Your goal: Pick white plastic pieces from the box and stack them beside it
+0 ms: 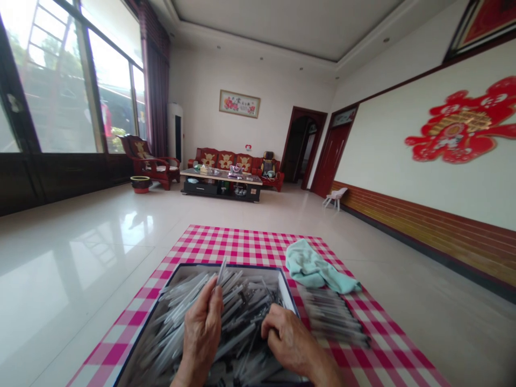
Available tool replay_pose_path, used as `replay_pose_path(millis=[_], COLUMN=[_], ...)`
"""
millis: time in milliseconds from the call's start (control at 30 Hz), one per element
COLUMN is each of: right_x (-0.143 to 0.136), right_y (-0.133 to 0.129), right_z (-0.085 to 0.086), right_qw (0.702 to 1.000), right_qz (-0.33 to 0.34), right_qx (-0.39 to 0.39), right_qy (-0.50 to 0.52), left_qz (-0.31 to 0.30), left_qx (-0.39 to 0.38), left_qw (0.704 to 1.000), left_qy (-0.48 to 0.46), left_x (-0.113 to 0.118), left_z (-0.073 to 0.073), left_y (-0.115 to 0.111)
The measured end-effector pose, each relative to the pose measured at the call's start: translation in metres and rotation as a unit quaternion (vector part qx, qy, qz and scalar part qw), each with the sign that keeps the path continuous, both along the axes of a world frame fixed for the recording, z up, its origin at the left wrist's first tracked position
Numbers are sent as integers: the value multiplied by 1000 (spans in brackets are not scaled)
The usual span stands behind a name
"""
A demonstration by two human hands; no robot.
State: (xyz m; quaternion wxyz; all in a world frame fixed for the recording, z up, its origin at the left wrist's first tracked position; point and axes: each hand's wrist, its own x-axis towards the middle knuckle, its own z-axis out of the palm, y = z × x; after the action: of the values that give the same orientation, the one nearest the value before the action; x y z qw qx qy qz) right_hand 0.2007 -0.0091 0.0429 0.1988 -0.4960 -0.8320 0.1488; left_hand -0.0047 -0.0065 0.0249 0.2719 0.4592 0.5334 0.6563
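A dark-edged box holds a heap of clear and dark slender plastic pieces that look like pen parts. Over its middle, my left hand pinches a clear tube, which points upward between thumb and fingers. My right hand is at the box's right side with its fingers curled together low over the dark pieces; whatever they hold is too small and blurred to name. To the right of the box, a row of similar pens lies on the checked cloth.
The pink and white checked tablecloth covers the table. A mint-green cloth lies crumpled behind the pens. Farther off stand a low table, a wooden sofa, an armchair and a small stool.
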Motion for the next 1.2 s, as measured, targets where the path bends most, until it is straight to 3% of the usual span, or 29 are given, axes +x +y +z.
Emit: replay_pose_path(millis=[133,367,967,1200], right_x=[-4,-7,-6,-6], right_y=[2,-3,-1,-1], right_z=[8,0,2,0], right_qw=[997,998,999,999], right_qz=[6,49,21,28], right_qx=[49,21,15,26], right_qy=[63,-25,21,-33], left_qz=[-4,1,-13,-15], left_qx=[-7,3,9,1], left_qw=[1000,1000,1000,1000], left_qy=[3,-1,13,21], left_x=[-2,-2,-1,-3], left_z=[-1,3,5,3], left_y=[1,0,-2,-1])
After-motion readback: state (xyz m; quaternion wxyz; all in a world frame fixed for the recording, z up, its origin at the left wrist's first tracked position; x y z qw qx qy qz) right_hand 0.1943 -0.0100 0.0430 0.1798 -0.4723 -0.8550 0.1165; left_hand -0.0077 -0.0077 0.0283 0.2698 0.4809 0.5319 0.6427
